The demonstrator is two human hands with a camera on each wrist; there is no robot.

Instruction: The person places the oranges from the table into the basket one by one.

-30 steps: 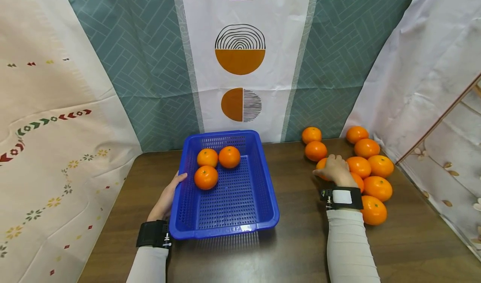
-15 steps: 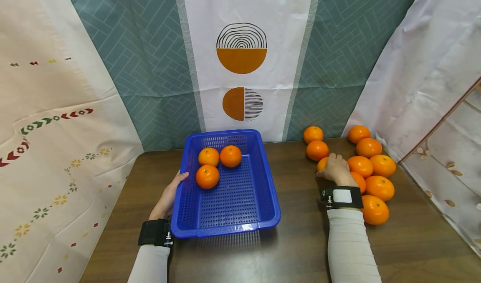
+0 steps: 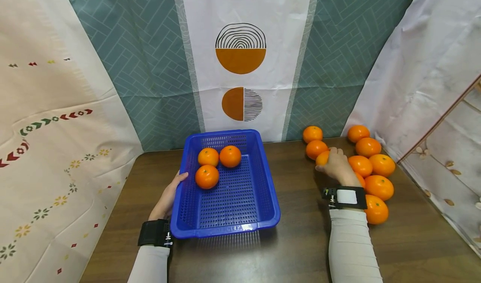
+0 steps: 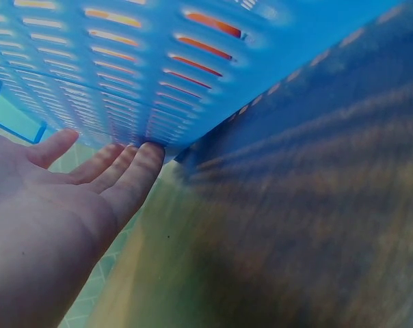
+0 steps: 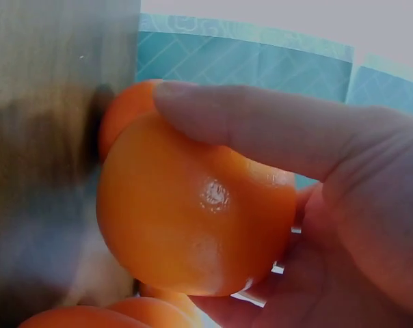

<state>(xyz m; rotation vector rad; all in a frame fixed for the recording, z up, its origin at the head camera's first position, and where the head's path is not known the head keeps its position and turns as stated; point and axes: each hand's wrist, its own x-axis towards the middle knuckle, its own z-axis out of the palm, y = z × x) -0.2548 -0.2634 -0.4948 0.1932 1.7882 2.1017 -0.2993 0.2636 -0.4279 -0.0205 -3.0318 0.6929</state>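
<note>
Right hand (image 3: 339, 168): grip holding one orange (image 5: 193, 212), thumb across it, other fingers round the far side and partly hidden by the fruit. Held orange is at the right part of the bench (image 3: 297, 199), just in front of two loose oranges (image 3: 316, 149); can't tell if it touches them or is off the surface, and the hand covers part of it from the head camera. Left hand (image 3: 168, 197): grip wide, fingers fairly straight against the outer wall of the blue basket (image 3: 229, 203), which hides most of them from the head camera. Three oranges (image 3: 207, 177) in the basket, toward the back left; left wrist view gets only orange slivers through the slots. Orange cluster (image 3: 379, 187) right of the right hand, one mostly behind the wrist. Right wrist view crops fruit at its bottom edge. Both sleeves (image 3: 351, 245) run out of frame.
</note>
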